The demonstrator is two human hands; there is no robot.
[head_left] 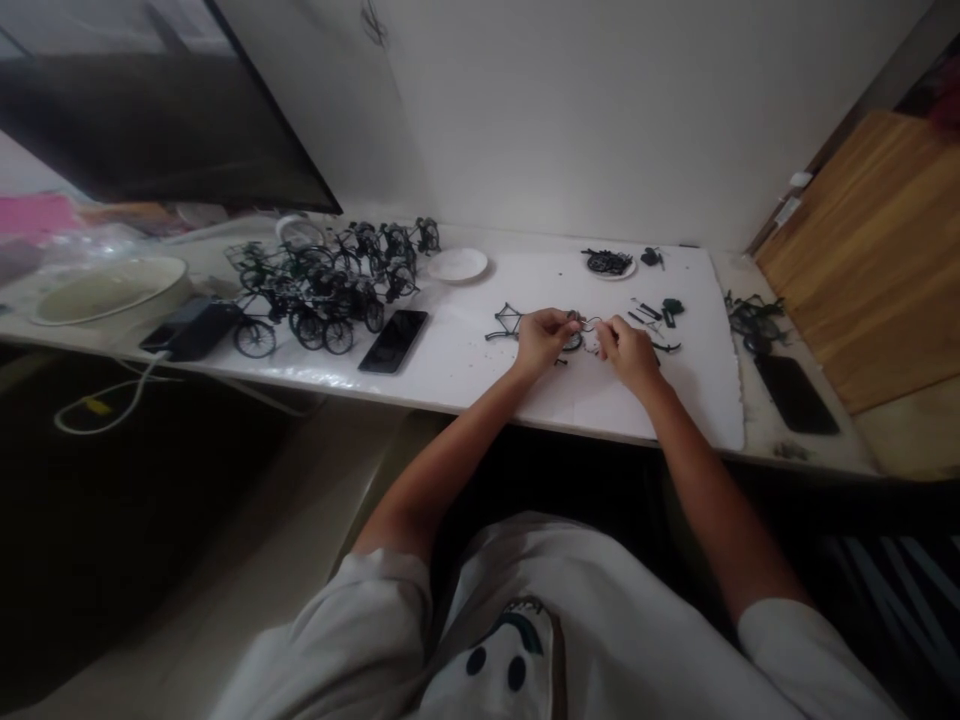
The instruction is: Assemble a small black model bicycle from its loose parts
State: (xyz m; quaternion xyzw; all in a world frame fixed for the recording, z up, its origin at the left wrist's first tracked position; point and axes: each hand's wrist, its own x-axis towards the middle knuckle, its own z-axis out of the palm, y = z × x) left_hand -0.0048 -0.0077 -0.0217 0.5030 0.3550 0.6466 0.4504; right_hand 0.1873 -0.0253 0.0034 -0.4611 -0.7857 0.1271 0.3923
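My left hand is closed in a pinch over the white sheet. Close beside it, my right hand is pinched too. Between the fingertips runs a thin, dark, bent wire-like part, too small to make out exactly; both hands seem to grip it. A small model bicycle wheel lies just under the hands. Left of my left hand rests a dark model bicycle frame. Several loose dark parts lie beyond my right hand, along with a thin curved piece.
Assembled model bicycles crowd the left side, near a phone, a black box and a basin. A white plate and a dish of black parts stand behind. A second phone lies right.
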